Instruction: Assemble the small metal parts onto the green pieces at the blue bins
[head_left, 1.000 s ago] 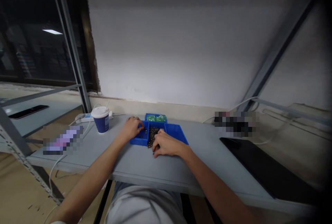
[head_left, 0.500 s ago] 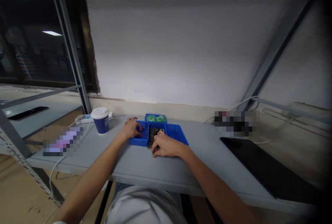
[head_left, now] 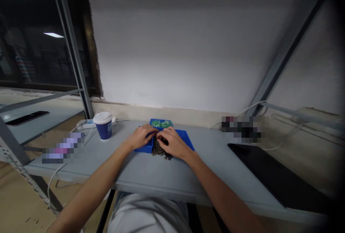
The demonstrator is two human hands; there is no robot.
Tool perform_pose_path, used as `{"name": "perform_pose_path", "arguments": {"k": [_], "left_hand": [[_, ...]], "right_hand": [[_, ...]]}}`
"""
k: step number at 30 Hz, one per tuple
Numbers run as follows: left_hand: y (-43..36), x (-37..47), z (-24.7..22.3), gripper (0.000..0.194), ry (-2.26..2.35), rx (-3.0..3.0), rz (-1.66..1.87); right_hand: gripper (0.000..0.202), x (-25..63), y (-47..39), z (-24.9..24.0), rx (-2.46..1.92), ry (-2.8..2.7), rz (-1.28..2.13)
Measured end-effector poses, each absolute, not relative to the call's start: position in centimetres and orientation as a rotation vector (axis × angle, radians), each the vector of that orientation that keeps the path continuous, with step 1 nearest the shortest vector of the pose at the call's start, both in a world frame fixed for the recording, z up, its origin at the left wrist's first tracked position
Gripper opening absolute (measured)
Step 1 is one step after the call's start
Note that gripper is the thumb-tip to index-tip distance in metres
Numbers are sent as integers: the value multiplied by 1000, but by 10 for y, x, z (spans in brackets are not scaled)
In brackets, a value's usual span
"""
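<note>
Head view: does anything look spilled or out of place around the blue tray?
Yes: small pieces spread from the middle of the blue tray past its front edge, apparently onto the table. Lying outside their container, they look spilled, though possibly on purpose.

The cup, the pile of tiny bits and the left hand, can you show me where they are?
Cup (head_left: pixel 103 130): head view, on its blue side.
Pile of tiny bits (head_left: pixel 158 150): head view, on the pile's uncovered part.
Left hand (head_left: pixel 141 137): head view, on its back.
</note>
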State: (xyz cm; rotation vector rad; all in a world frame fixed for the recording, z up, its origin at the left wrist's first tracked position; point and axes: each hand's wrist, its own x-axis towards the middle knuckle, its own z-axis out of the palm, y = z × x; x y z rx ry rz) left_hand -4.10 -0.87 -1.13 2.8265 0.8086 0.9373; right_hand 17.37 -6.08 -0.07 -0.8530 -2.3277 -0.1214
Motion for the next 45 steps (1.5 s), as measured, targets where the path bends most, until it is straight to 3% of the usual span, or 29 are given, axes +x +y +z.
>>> {"name": "perform_pose_path", "arguments": {"k": [18,45], "left_hand": [[-18,-36,-7,30,790,2844,924],[-21,-34,-9,26,805,2813,934]], "right_hand": [[25,180,-41,-16,-681,-2141,-285],[14,174,-46,-13,-855,-2147,-157]]}}
